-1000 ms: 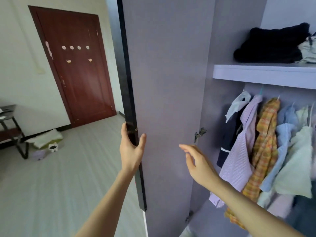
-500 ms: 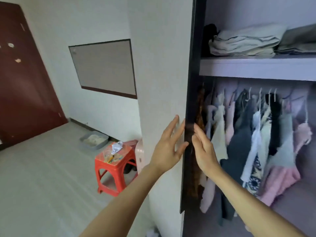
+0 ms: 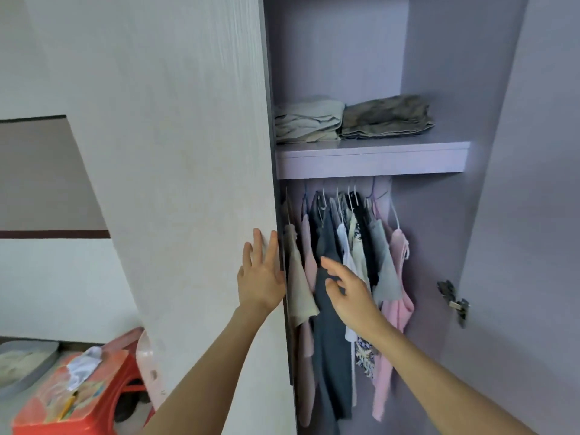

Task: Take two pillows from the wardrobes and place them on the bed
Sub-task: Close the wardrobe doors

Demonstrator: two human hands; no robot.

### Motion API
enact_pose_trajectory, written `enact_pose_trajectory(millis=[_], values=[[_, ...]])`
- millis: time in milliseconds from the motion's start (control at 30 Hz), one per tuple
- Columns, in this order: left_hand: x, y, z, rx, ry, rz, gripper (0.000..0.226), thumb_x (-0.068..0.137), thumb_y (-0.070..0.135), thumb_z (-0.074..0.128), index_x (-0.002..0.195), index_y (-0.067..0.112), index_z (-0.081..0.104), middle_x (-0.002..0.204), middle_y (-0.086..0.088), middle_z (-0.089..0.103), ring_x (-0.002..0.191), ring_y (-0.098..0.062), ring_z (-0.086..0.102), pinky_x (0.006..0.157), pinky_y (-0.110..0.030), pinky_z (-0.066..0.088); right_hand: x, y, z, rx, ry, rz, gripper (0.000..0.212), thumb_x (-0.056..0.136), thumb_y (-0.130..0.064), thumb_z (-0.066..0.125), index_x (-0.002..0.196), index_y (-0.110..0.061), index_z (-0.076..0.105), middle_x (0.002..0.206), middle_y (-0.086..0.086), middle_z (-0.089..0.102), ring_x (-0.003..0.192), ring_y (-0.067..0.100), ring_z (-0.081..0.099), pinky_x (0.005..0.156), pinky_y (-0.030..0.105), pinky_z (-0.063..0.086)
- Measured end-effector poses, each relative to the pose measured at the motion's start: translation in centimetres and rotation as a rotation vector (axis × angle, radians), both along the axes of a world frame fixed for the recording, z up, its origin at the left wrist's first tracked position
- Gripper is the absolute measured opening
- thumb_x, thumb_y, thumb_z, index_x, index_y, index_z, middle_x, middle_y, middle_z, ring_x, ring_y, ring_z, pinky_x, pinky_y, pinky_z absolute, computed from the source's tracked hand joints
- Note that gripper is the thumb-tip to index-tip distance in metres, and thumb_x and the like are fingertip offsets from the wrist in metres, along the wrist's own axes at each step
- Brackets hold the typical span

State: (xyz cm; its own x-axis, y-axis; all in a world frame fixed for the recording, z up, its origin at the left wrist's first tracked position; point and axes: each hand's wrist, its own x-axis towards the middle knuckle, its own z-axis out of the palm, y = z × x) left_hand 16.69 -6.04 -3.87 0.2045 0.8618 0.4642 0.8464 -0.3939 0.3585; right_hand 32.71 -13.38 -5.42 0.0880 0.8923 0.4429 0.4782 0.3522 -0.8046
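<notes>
1. No pillows showed in this wardrobe; where they lay, I could not tell.
2. My left hand pressed flat, fingers straight, on the door.
3. My right hand hovered loosely spread before hanging clothes, holding nothing; all fetching remained.

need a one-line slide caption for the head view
Left hand flat on the wardrobe door, right hand open before hanging clothes; folded clothes on shelf, no pillows visible.

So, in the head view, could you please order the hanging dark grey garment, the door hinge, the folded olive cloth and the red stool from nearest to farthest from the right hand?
From the right hand:
1. Dark grey garment, just behind its fingers.
2. Door hinge, to its right.
3. Folded olive cloth, on the shelf above.
4. Red stool, far lower left.
</notes>
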Motion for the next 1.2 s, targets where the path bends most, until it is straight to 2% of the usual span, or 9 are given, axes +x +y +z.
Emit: enact_pose_trajectory(millis=[233,367,467,600,733,867,1000,1100,1200], values=[[0.3,-1.1,1.3,0.013,-0.05,-0.1,0.068,0.089,0.021,0.048,0.145,0.017,0.01,0.155,-0.013,0.0,0.139,-0.036,0.009,0.107,-0.051,0.028,0.1,-5.0,-0.1,0.116,-0.068,-0.345,0.038,0.089,0.001,0.042,0.121,-0.014,0.054,0.121,-0.003,0.055,0.113,0.011,0.051,0.093,0.002,0.03],[3.8,-5.2,0.4,0.05,-0.118,-0.387,0.063,0.089,0.021,0.051,0.143,0.015,0.02,0.154,-0.014,0.012,0.141,-0.031,0.013,0.112,-0.049,0.023,1.3,-11.0,0.1,0.251,-0.144,-0.601,0.036,0.083,0.002,0.038,0.111,-0.006,0.06,0.109,0.01,0.062,0.102,0.022,0.057,0.092,0.022,0.04],[7.6,-9.3,0.0,0.093,-0.102,-0.712,0.058,0.089,0.018,0.051,0.142,0.014,0.026,0.152,-0.011,0.02,0.139,-0.027,0.019,0.111,-0.042,0.025,2.8,-17.0,0.6,0.362,-0.23,-0.842,0.035,0.08,0.002,0.038,0.105,-0.004,0.061,0.101,0.012,0.062,0.096,0.021,0.054,0.085,0.023,0.041],[12.9,-16.0,0.4,0.167,-0.045,-1.072,0.057,0.087,0.014,0.051,0.14,0.013,0.03,0.15,-0.011,0.026,0.136,-0.026,0.028,0.11,-0.036,0.025,5.2,-25.5,1.6,0.488,-0.367,-1.232,0.035,0.081,0.0,0.038,0.112,-0.001,0.054,0.11,0.016,0.055,0.105,0.021,0.045,0.094,0.014,0.031],[16.3,-20.7,1.9,0.263,-0.055,-1.278,0.056,0.086,0.012,0.052,0.139,0.014,0.033,0.148,-0.01,0.03,0.136,-0.024,0.03,0.109,-0.037,0.028,7.8,-30.3,2.2,0.446,-0.353,-1.533,0.053,0.078,-0.006,0.041,0.131,0.001,0.037,0.132,0.023,0.04,0.122,0.026,0.032,0.102,0.024,0.02],[17.5,-22.4,3.1,0.32,-0.073,-1.343,0.057,0.088,0.014,0.05,0.141,0.018,0.03,0.151,-0.007,0.026,0.136,-0.021,0.029,0.106,-0.034,0.029,8.8,-29.9,2.1,0.213,-0.037,-1.3,0.067,0.086,-0.004,0.04,0.145,-0.014,0.01,0.144,-0.002,0.027,0.121,-0.007,0.028,0.097,0.017,0.024],[16.2,-22.1,3.9,0.271,-0.154,-1.37,0.058,0.089,0.017,0.05,0.142,0.023,0.027,0.152,-0.002,0.022,0.137,-0.018,0.025,0.108,-0.033,0.028,7.3,-29.0,1.3,0.33,-0.012,-1.325,0.056,0.082,-0.015,0.039,0.137,-0.021,0.03,0.12,0.0,0.053,0.099,0.008,0.052,0.086,0.031,0.044],[14.1,-21.2,4.8,0.254,-0.237,-1.401,0.058,0.09,0.027,0.049,0.142,0.029,0.024,0.152,0.004,0.021,0.138,-0.01,0.023,0.109,-0.021,0.022,4.6,-28.1,0.2,0.445,-0.109,-1.267,0.052,0.087,-0.024,0.039,0.138,-0.018,0.032,0.093,-0.009,0.05,0.081,-0.002,0.049,0.074,0.016,0.039],[10.9,-19.6,5.9,0.233,-0.336,-1.419,0.059,0.088,0.043,0.042,0.138,0.044,0.011,0.149,0.018,0.017,0.136,0.004,0.015,0.108,-0.007,0.011,1.4,-25.9,-0.3,0.565,-0.24,-1.062,0.048,0.09,-0.021,0.037,0.133,0.0,0.039,0.094,0.001,0.053,0.084,-0.004,0.046,0.072,0.008,0.04]])
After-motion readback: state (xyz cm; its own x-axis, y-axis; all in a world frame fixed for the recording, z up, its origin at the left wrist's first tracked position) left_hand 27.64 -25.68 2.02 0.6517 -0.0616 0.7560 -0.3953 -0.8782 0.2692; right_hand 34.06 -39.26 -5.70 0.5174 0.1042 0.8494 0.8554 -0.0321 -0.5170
